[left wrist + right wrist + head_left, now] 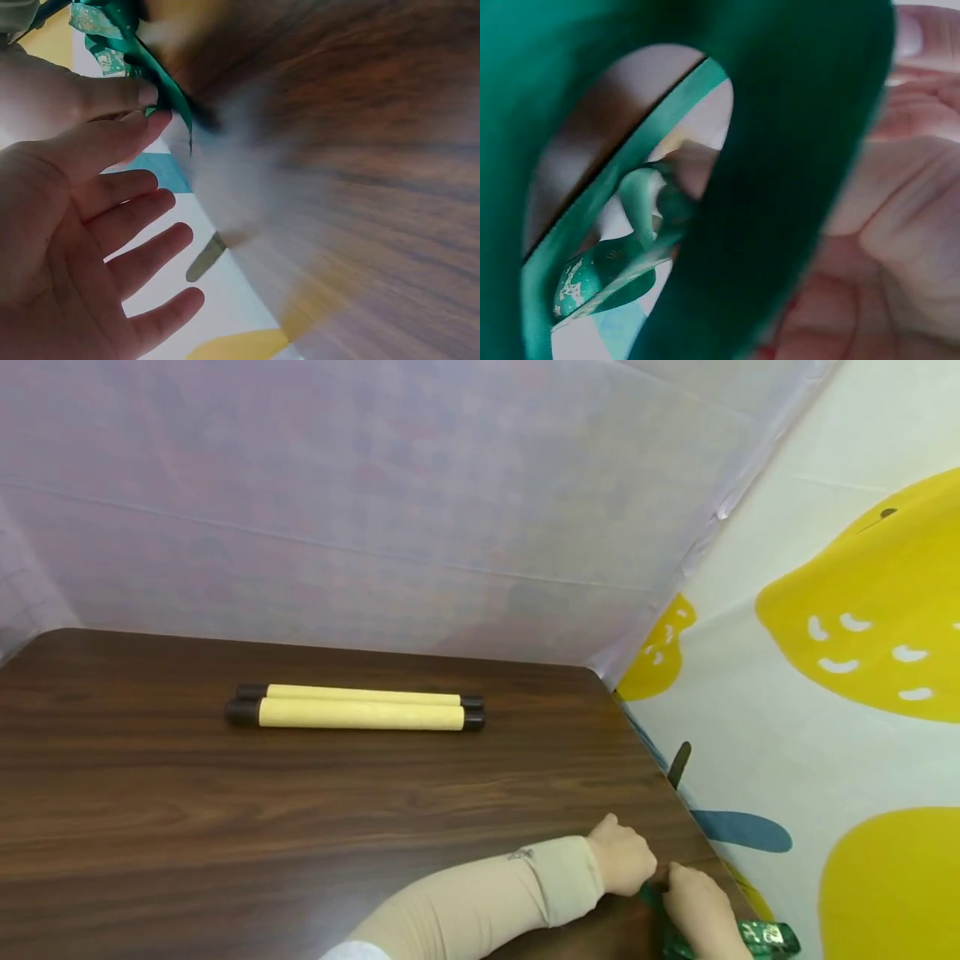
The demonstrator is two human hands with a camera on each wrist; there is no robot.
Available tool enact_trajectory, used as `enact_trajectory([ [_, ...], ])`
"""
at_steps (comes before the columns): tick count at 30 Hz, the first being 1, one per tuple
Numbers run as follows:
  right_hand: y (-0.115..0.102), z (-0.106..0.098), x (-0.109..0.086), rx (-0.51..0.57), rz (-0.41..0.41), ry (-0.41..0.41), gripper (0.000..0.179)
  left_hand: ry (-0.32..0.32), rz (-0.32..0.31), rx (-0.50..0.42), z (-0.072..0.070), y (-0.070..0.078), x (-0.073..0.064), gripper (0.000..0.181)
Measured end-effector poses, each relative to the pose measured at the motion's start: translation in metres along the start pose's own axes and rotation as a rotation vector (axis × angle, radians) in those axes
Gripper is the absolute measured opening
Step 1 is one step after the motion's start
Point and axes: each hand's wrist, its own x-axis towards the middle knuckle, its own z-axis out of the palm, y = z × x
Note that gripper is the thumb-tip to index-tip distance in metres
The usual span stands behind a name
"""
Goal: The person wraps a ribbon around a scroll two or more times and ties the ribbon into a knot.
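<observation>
Near the right edge of the dark brown wood-grain bench (375, 810), you have the glossy green ribbon with a pale print (765, 939) at your hands, partly covered by your right hand (701, 906). Your right hand's grip is clamped on the ribbon, thumb pressed to it; your left hand (621, 856) has its fingers loosely apart, thumb tip meeting the ribbon just beside the right thumb. A large loop of ribbon blocks much of your right wrist view. Your left arm's beige sleeve (480, 893) crosses the near side. Farther back, well apart from your hands, lie two pale-yellow tubes with dark ends (362, 713), side by side. A white cloth with yellow lemon shapes (847, 760) hangs beside the right edge, and a pale lilac sheet (337, 502) rises behind.
</observation>
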Motion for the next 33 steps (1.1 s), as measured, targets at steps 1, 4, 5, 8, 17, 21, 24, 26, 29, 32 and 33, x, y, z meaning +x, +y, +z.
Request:
enact_trajectory([
  [1,-0.001,0.0,-0.001,-0.005,-0.014,0.023,0.008,0.004,0.003,-0.002,0.0,0.001,0.001,0.006],
  [4,-0.005,-0.003,-0.004,-0.05,-0.034,0.099,0.015,0.012,0.005,-0.021,-0.001,0.002,0.004,0.007],
  [5,-0.006,-0.003,-0.005,-0.062,-0.035,0.118,0.017,0.004,0.007,-0.037,-0.001,0.003,0.004,0.006],
  [8,-0.008,-0.006,-0.008,-0.06,-0.046,0.164,0.018,-0.028,0.007,-0.111,-0.003,0.005,0.006,0.007],
  [17,-0.009,-0.012,-0.012,0.2,-0.059,0.137,0.025,-0.079,0.029,-0.278,-0.006,0.005,0.011,0.017],
  [21,-0.014,-0.017,-0.01,0.23,-0.05,0.121,0.039,-0.047,0.041,-0.305,-0.009,0.001,0.005,0.01],
  [24,-0.017,-0.017,-0.007,0.233,-0.084,0.145,0.039,-0.01,0.03,-0.275,-0.007,-0.001,0.004,0.008],
  [26,-0.018,-0.017,-0.005,0.254,-0.099,0.145,0.041,-0.005,0.0,-0.241,-0.005,-0.002,0.003,0.01],
  [29,-0.023,-0.017,-0.003,0.298,-0.102,0.121,0.046,-0.017,-0.047,-0.204,-0.006,-0.001,0.0,0.01],
  [32,-0.027,-0.018,-0.001,0.325,-0.094,0.087,0.049,-0.022,-0.09,-0.186,-0.008,0.0,-0.004,0.011],
  [33,-0.029,-0.019,-0.001,0.329,-0.097,0.082,0.049,-0.016,-0.102,-0.178,-0.008,0.0,-0.004,0.012],
])
